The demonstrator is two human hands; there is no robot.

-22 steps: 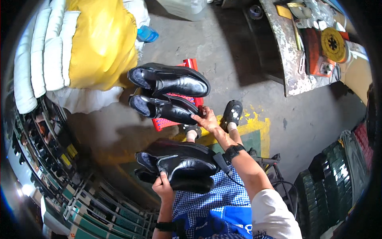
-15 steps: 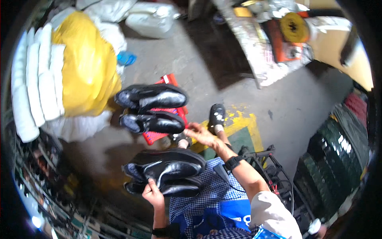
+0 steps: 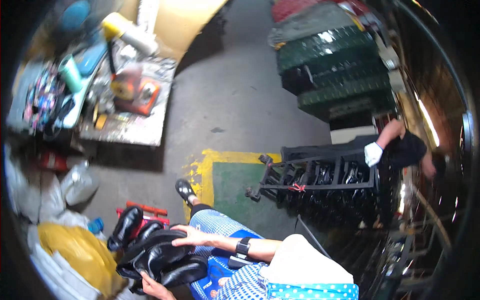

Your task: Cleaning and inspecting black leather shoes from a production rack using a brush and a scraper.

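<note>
**Two hands steady black shoes on a lap**

A seated person holds a stack of glossy black shoes [image 3: 160, 257] over the lap, at the lower left. The right hand [image 3: 192, 235], wearing a black wristwatch [image 3: 243, 246], lies spread flat on the top shoe. The left hand [image 3: 155, 289] grips the stack from underneath. Another black shoe pair [image 3: 127, 227] rests on a red stand [image 3: 147, 210] just beside the stack, on the concrete floor [image 3: 235, 110]

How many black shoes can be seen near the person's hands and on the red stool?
4, maybe more: two black shoes stacked on the lap, between the right hand and left hand, and two on the red stool. Others may be hidden underneath.
</note>
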